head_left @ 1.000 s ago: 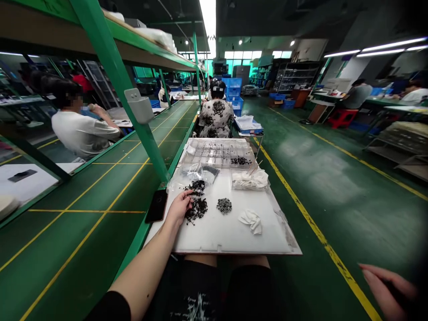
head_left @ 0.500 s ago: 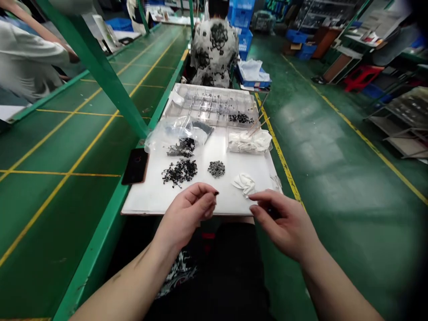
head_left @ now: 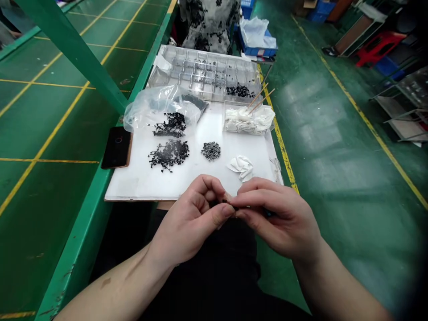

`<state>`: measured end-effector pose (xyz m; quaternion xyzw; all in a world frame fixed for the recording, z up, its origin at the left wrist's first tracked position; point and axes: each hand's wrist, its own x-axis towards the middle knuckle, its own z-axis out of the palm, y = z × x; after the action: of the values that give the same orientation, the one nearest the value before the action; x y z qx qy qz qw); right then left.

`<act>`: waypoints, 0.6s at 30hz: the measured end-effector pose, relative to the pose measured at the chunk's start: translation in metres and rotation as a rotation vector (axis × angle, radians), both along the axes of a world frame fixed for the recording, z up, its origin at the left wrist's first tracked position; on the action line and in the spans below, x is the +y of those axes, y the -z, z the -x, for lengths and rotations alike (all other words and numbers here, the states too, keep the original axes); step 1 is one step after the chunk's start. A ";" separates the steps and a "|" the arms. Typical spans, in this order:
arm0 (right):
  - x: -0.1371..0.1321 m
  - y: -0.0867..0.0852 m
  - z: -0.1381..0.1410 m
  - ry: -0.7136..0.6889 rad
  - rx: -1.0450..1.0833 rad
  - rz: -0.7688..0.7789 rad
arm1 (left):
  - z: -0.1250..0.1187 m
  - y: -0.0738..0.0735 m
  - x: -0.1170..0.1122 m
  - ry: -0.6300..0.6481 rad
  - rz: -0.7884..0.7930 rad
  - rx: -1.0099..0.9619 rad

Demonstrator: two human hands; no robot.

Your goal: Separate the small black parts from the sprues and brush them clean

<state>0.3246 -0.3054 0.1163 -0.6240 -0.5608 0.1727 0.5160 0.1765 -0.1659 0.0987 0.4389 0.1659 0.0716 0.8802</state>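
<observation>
In the head view, my left hand (head_left: 192, 218) and my right hand (head_left: 276, 216) pinch a tiny dark piece (head_left: 228, 201) between their fingertips, just in front of the white board (head_left: 133, 187). On the board lie black clumps (head_left: 169, 154) and a little pile of metal rings (head_left: 211, 151).

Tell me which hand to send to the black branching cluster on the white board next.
Left, probably. The left hand sits closer to the black branching cluster on the flat white board, while the right hand lies farther away. Both now seem to pinch one tiny dark part, so one must release first.
</observation>
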 end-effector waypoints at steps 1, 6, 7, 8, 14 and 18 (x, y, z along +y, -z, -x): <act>0.000 0.001 0.000 -0.006 -0.019 0.008 | 0.001 0.002 0.000 0.006 -0.028 0.009; -0.004 0.006 -0.001 -0.002 -0.261 0.032 | 0.009 0.006 0.001 0.022 -0.417 0.127; -0.005 0.006 -0.002 0.002 -0.326 0.041 | 0.010 0.005 0.002 0.024 -0.505 0.144; -0.006 0.006 -0.002 0.006 -0.386 0.049 | 0.011 0.005 0.002 0.028 -0.581 0.151; -0.008 0.001 -0.003 0.023 -0.633 0.065 | 0.011 -0.001 0.009 0.071 -0.805 0.122; -0.008 -0.007 -0.003 0.017 -0.614 0.066 | 0.013 0.000 0.009 0.076 -0.829 0.077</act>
<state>0.3274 -0.3139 0.1236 -0.6682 -0.6793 -0.0102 0.3031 0.1632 -0.1565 0.0989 0.7642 0.1395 0.0832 0.6242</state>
